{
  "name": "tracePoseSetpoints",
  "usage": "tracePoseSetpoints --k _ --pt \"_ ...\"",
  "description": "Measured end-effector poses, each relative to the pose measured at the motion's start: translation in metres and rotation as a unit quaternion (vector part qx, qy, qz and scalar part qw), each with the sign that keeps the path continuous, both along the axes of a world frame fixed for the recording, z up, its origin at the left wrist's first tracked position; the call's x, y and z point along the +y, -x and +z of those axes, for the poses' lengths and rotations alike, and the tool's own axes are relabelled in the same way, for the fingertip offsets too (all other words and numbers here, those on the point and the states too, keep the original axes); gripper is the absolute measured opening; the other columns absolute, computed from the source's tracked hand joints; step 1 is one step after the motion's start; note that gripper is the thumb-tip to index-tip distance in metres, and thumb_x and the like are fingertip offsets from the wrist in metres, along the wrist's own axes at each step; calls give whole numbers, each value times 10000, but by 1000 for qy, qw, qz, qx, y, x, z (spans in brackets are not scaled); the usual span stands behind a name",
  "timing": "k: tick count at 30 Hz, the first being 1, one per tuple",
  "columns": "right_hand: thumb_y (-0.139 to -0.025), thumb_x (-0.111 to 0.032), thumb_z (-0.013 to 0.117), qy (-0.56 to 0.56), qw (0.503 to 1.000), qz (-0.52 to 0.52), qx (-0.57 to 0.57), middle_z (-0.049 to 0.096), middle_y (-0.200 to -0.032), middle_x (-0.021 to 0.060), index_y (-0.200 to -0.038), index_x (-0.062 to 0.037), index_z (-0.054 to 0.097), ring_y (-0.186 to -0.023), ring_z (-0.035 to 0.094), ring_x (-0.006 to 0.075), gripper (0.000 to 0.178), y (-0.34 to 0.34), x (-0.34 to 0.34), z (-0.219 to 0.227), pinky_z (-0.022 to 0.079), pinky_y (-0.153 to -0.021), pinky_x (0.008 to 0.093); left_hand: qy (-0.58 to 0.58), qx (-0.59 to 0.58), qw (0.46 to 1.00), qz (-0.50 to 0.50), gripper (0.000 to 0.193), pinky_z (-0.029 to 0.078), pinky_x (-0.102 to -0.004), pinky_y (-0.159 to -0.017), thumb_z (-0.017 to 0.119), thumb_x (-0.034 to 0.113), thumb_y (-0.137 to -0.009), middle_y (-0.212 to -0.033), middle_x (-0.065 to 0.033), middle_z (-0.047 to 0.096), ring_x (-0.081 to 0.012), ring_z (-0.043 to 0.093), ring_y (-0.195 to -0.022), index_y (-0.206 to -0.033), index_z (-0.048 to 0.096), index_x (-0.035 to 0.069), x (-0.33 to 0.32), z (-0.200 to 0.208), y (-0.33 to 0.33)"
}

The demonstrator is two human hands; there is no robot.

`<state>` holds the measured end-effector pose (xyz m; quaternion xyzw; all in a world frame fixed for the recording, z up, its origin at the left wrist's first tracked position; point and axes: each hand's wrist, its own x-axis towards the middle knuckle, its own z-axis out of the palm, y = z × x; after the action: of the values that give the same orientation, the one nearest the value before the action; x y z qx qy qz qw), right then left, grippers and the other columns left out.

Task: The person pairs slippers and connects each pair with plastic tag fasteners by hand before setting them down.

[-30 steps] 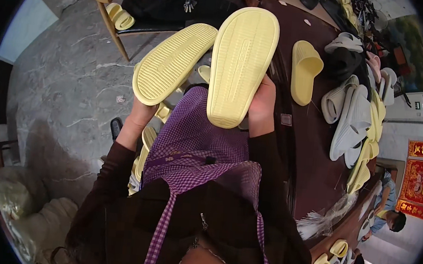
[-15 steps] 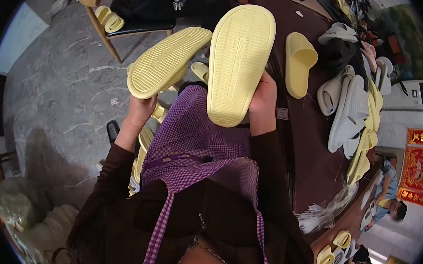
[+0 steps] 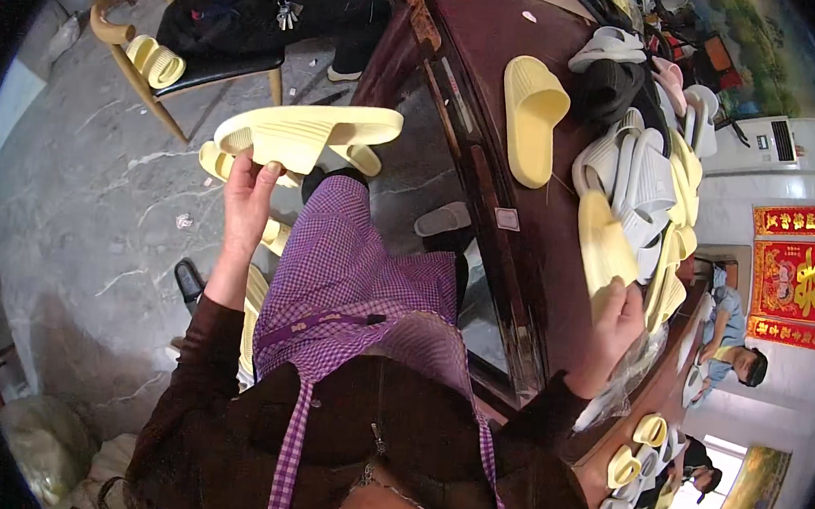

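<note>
My left hand (image 3: 249,199) grips a pale yellow slide slipper (image 3: 287,140) by its strap side, fingers and thumb closed on it. That slipper is held sideways above the grey floor, left of my knees. Out to the right, my right hand (image 3: 616,326) is closed on the lower end of another yellow slipper (image 3: 602,243), its edges a little blurred. It is tilted over the dark red table, partly in front of a heap of grey and yellow slippers (image 3: 652,168). A single yellow slipper (image 3: 531,121) lies on the table between my hands.
The dark red table (image 3: 473,30) runs along my right. Clear plastic wrap (image 3: 632,377) lies on its near part, with more slippers (image 3: 650,430) beyond. A wooden chair (image 3: 112,32) carries yellow slippers and a seated person. A black slipper (image 3: 189,280) lies on the floor.
Both slippers were side by side, soles toward me. Now the right one has moved right over the table, and the left one has turned sideways and dropped lower.
</note>
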<state>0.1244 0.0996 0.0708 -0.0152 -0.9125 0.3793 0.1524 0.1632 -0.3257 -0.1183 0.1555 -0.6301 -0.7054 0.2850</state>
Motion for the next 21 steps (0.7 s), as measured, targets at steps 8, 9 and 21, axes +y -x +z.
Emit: tracePoseSetpoints --k 8,9,21 --pt "-887 -203 514 -311 945 -74 73 544 -625 166 -764 24 544 -555 516 333 260 1 42 -75 420 -549 404 -239 -43 970 16 152 481 -284 -689 521 175 -913 -848 -33 585 -120 553 -725 -991 525 45 -31 -25 -11" --pt "-885 -222 513 -346 934 -88 13 572 -666 181 -793 22 572 -595 544 340 267 0 40 -62 434 -573 408 -281 -58 958 20 143 484 -293 -674 518 179 -914 -831 -32 579 -124 550 -704 -980 520 52 -37 -28 -16" --pt "-856 -330 568 -297 948 115 2 615 -754 137 -960 42 600 -654 559 165 387 260 -32 -59 435 -604 293 -419 -55 896 132 180 498 -398 -691 554 201 -890 -856 -66 550 -203 549 -727 -989 489 65 -53 -65 -57"
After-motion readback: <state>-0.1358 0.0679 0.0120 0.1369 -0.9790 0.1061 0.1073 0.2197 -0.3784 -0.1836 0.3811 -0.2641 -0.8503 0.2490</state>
